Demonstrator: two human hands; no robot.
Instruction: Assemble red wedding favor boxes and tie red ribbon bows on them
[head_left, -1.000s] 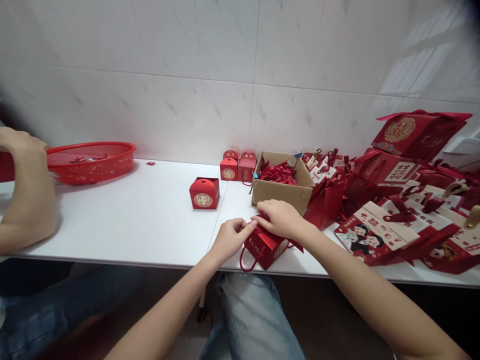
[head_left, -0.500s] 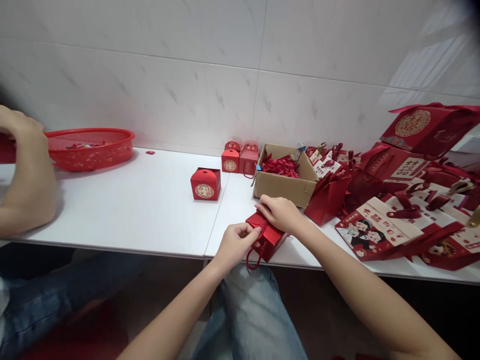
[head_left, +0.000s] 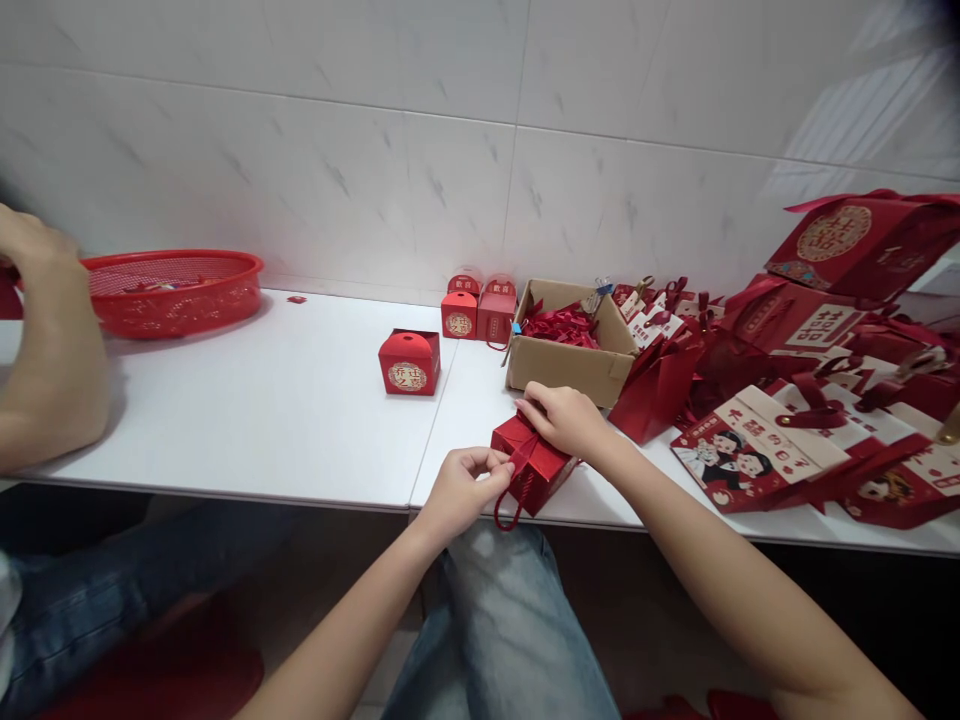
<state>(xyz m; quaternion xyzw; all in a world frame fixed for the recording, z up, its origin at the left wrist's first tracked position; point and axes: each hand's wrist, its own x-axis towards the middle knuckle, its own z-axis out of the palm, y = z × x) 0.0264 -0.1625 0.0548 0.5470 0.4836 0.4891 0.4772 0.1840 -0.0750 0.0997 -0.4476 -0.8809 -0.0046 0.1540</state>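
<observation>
A small red gift box [head_left: 551, 466] rests at the table's front edge, a dark red ribbon [head_left: 523, 453] across its top and a red cord handle [head_left: 510, 515] hanging at its near side. My left hand [head_left: 471, 487] pinches the ribbon at the box's left side between thumb and fingers. On the far top edge of the box lies my right hand [head_left: 564, 420], its fingers closed over the ribbon there. What sits under the right fingertips is partly hidden.
An open cardboard box [head_left: 571, 367] of red ribbons stands behind my hands. Another red gift box [head_left: 410, 362] sits to the left, two more by the wall. Gift bags [head_left: 757, 450] and boxes crowd the right. A red basket [head_left: 176, 310] and a co-worker's arm [head_left: 52, 340] are at left.
My left hand has drawn slightly left with the ribbon, which now shows more across the box top. My right hand stays at the far edge. The view has shifted a little.
</observation>
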